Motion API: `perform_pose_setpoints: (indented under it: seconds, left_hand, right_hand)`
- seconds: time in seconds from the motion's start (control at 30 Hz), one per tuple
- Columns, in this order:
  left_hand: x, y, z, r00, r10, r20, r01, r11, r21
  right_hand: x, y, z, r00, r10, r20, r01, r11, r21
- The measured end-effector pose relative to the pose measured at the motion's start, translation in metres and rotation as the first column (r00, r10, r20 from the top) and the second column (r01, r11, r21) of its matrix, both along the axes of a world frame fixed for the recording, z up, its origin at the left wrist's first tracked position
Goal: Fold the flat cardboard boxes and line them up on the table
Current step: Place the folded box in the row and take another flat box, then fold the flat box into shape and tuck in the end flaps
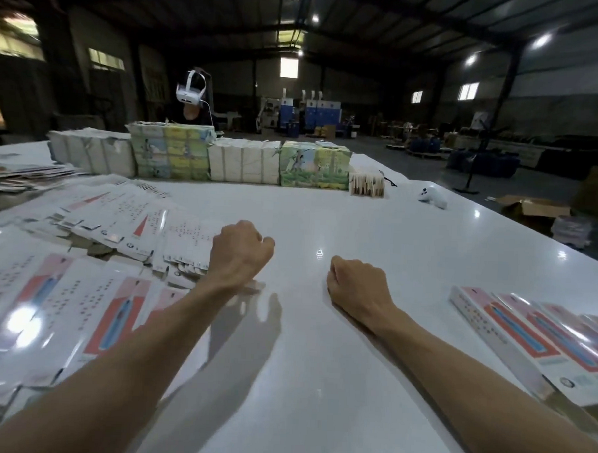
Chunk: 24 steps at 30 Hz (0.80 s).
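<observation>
White table (325,210) lies beneath fisted left hand (240,254) and right hand (356,283).

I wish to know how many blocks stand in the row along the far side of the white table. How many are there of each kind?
Plain white wrapped blocks: 2
Green and yellow printed blocks: 2
Small tan stack at the row's right end: 1
Total: 5
</observation>
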State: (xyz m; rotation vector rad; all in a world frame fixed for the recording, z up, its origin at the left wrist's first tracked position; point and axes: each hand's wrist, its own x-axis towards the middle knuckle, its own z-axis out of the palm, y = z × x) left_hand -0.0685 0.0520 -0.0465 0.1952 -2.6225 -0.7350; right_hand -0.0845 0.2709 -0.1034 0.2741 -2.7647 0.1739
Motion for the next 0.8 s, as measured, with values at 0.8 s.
perform_pose_setpoints:
  seconds: [0.8]
  left_hand:
    - [-0.038, -0.059, 0.018, 0.971, -0.043, 0.234, -0.007, 0.978, 0.209]
  right_hand:
    - [-0.009, 0.015, -0.002, 0.995, 0.059, 0.076, -0.033, 0.952, -0.306]
